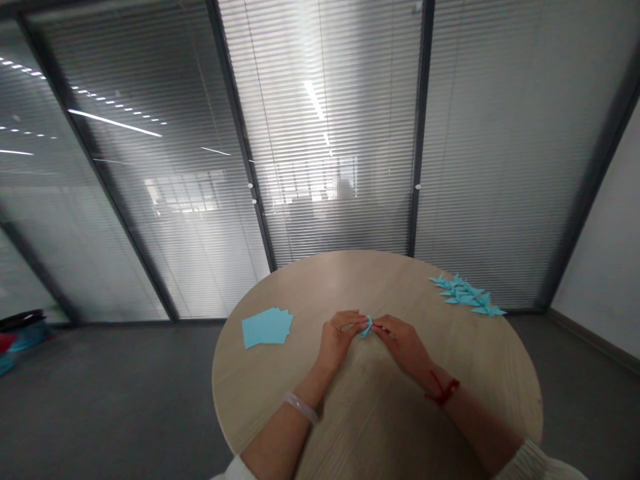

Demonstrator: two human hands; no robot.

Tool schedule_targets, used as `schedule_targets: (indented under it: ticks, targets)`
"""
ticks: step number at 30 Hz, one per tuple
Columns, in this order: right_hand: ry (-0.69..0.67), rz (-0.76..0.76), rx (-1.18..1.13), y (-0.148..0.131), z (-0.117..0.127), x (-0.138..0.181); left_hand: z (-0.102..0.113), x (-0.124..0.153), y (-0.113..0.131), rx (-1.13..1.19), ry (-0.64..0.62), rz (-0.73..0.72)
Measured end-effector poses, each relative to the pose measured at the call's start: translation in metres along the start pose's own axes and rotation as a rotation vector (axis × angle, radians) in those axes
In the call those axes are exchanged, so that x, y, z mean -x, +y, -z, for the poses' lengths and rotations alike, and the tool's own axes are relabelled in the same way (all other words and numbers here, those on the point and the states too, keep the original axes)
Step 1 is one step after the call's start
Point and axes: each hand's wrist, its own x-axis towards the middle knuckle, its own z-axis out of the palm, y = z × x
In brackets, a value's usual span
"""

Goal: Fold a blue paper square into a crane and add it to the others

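Between my two hands, over the middle of the round table, is a small piece of folded blue paper (368,327). My left hand (342,335) pinches it from the left, fingers closed. From the right, my right hand (401,338) grips it between thumb and fingertips. The fingers cover much of the paper, so its exact folded shape is hard to make out. A fanned stack of flat blue paper sheets (267,327) lies to the left of my left hand. Several folded blue paper cranes (463,293) sit in a cluster at the right far edge.
The round wooden table (345,273) stands close to a glass partition with blinds (340,227). A white wall (600,267) is on the right. Dark blue and red objects (23,333) lie on the grey floor at far left.
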Motion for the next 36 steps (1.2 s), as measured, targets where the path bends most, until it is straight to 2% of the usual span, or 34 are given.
schedule_targets:
  ticks: [5,16,22,31,33,36]
  targets:
    - [-0.007,0.004,0.019,-0.004,0.0,0.0,-0.001,0.002,0.003,0.025,-0.027,0.117]
    - [0.013,-0.179,-0.12,-0.008,0.003,-0.004,-0.004,0.001,0.001,0.06,-0.174,0.18]
    - [-0.035,-0.302,-0.214,-0.012,0.005,-0.007,-0.004,0.002,-0.002,-0.025,-0.104,0.185]
    - [-0.073,-0.316,-0.25,0.0,0.0,-0.005,-0.003,0.002,-0.002,-0.048,-0.136,0.133]
    - [-0.082,-0.325,-0.293,0.0,0.001,-0.005,-0.002,0.001,-0.006,0.006,-0.125,0.166]
    - [-0.078,-0.313,-0.34,-0.005,0.004,-0.005,-0.003,-0.002,-0.012,0.191,-0.12,0.288]
